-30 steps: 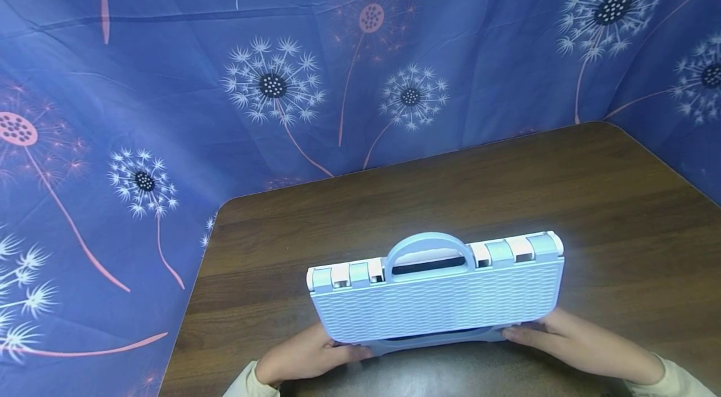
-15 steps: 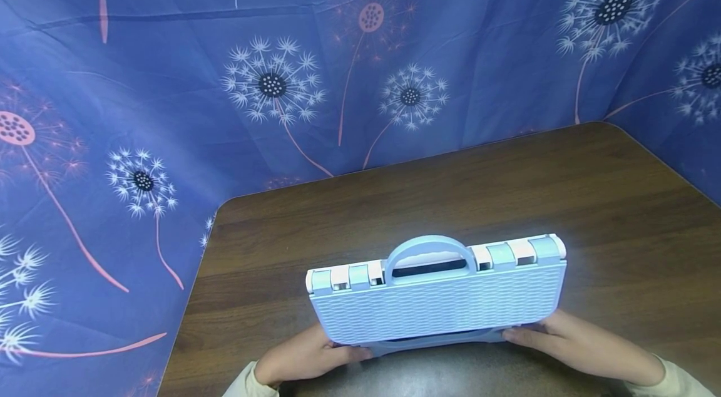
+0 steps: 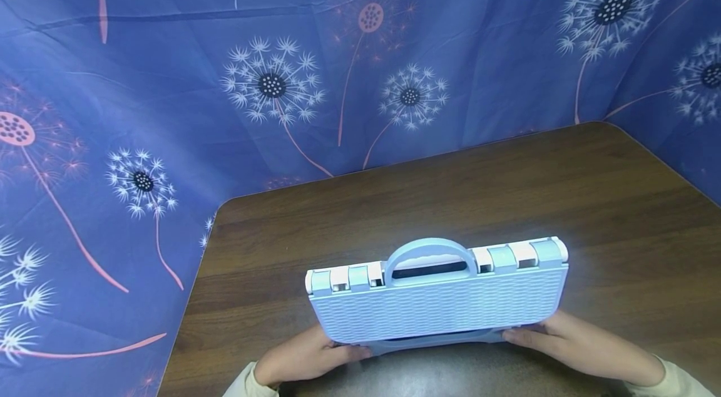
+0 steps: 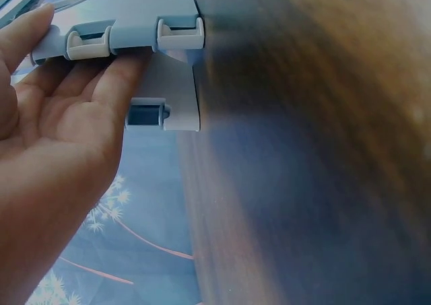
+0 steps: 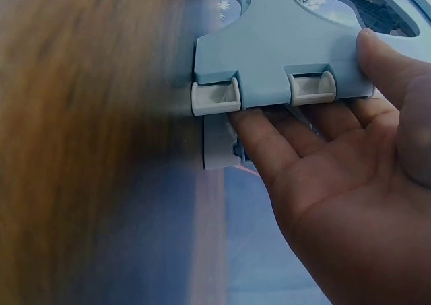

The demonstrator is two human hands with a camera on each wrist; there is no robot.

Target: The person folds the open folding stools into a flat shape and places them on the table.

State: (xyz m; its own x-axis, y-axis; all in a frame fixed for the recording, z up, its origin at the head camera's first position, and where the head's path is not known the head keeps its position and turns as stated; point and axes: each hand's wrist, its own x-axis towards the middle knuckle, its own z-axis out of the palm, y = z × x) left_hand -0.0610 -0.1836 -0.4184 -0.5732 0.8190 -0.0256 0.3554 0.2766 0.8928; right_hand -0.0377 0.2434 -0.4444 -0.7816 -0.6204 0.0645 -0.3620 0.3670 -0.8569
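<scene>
A light blue and white plastic folding stool [image 3: 436, 306] stands partly folded near the front of the table, its textured panel facing up toward me. An arched carry handle [image 3: 430, 247] runs along the far side. My left hand [image 3: 306, 350] grips the lower left end, with the thumb on the near side. At the lower right end my right hand [image 3: 569, 340] holds it the same way. In the left wrist view, fingers [image 4: 121, 83] reach in beneath the edge of a leg panel [image 4: 135, 12]. White hinge pieces [image 5: 215, 97] line the edge in the right wrist view; fingertips are hidden behind it.
The dark wooden table [image 3: 507, 190] extends behind and to both sides of the stool. A blue dandelion-print cloth [image 3: 197, 71] hangs along the table's back and side edges.
The stool's far edge and handle have come slightly down and nearer to me, the panel tilting a little. Both hands have stayed in place on the near end.
</scene>
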